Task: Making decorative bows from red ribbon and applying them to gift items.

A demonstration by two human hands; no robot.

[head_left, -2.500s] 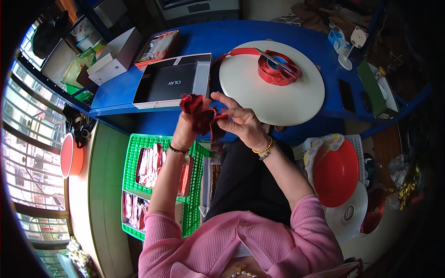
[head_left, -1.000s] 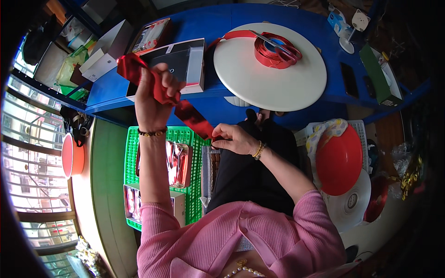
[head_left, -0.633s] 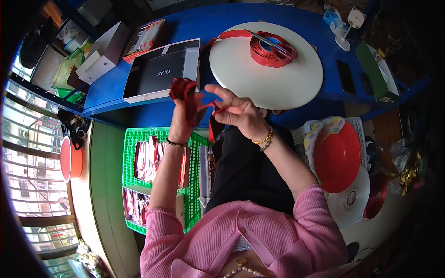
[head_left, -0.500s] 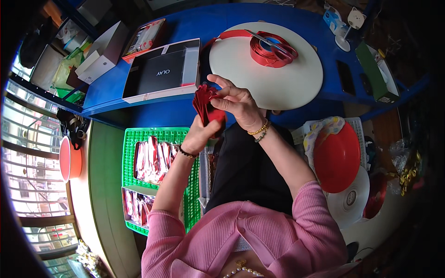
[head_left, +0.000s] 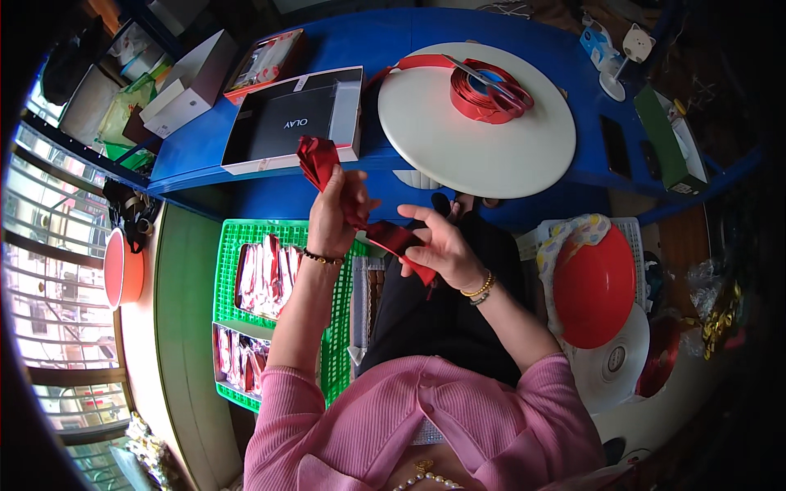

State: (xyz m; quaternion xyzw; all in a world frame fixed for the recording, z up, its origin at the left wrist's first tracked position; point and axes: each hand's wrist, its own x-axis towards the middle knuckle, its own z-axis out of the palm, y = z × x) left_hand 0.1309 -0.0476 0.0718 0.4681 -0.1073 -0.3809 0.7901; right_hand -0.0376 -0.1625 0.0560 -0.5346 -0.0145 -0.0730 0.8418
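A dark red ribbon [head_left: 391, 238] stretches between my two hands, above my lap. My left hand [head_left: 333, 214] is closed round its gathered folds, and a pleated bunch sticks out past the fingers toward the black box. My right hand [head_left: 444, 247] pinches the loose tail between thumb and fingers, with the index finger raised. The tail's end hangs below my right hand. On the round white board [head_left: 426, 147] beyond my hands lies a roll of red ribbon [head_left: 479, 106], with scissors [head_left: 491, 79] resting across it.
A black-and-white box [head_left: 286, 123] stands on the blue table [head_left: 385, 33]. Left of my lap, a green plastic basket [head_left: 340, 360] holds boxes of red-and-silver wrapped pieces [head_left: 270, 278]. At right are a red basin [head_left: 594, 286] and a white spool [head_left: 614, 360].
My right hand has come down and right, drawing the ribbon's tail out from the bunch. My left hand has moved a little left and up, still gripping the folds.
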